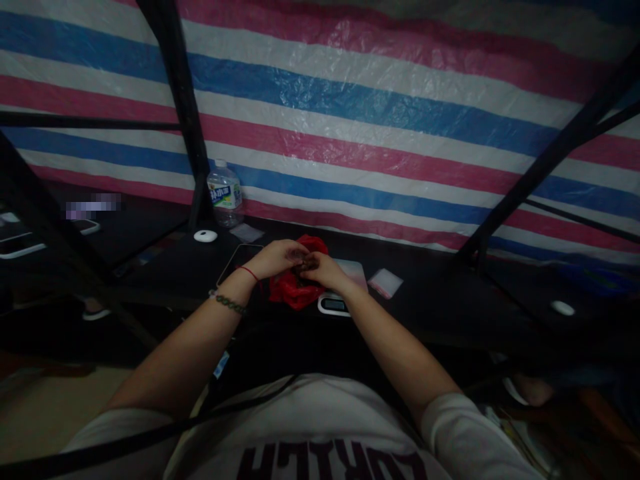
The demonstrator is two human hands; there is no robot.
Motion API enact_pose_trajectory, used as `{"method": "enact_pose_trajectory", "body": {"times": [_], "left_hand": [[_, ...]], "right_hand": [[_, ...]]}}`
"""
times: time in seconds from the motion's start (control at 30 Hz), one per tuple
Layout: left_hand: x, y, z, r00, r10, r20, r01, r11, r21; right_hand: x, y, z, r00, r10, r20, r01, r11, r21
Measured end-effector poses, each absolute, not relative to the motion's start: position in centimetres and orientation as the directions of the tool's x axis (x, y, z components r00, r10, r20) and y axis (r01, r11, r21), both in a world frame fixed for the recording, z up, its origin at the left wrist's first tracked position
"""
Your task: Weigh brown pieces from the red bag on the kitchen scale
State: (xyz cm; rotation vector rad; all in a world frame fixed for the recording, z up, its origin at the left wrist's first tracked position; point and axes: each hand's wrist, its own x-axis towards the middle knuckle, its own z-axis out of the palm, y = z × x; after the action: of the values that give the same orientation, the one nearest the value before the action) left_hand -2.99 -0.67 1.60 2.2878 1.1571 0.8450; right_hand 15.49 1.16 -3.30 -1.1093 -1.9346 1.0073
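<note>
My left hand (277,257) and my right hand (323,270) meet over a crumpled red plastic bag (293,290) on a dark table (430,300). Both hands pinch a small dark object (306,262) between their fingertips; what it is cannot be made out in the dim light. The bag lies partly on a small white digital scale (336,303), whose display faces me. A red string and a beaded bracelet sit on my left wrist.
A water bottle (225,193) stands at the back left beside a black frame post (180,113). A white round puck (205,235), a phone (239,259) and small clear plastic bags (385,282) lie on the table. A striped tarp (380,113) forms the back wall.
</note>
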Motion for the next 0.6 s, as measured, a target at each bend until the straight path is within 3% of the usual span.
{"method": "enact_pose_trajectory", "body": {"times": [0.2,0.37,0.6], "left_hand": [[-3.1,0.0,1.0,0.351,0.826,0.441,0.483,-0.563,0.671],[-3.4,0.4,1.0,0.245,0.866,0.436,0.463,-0.5,0.732],[-3.2,0.1,0.6,0.385,0.866,0.32,0.506,-0.487,0.712]], "right_hand": [[15.7,0.8,-2.9,-0.365,0.915,0.171,0.358,0.308,-0.881],[16.1,0.8,-2.3,-0.352,0.914,0.199,0.381,0.334,-0.862],[16.3,0.8,-2.2,-0.358,0.912,0.198,0.448,0.354,-0.821]]}}
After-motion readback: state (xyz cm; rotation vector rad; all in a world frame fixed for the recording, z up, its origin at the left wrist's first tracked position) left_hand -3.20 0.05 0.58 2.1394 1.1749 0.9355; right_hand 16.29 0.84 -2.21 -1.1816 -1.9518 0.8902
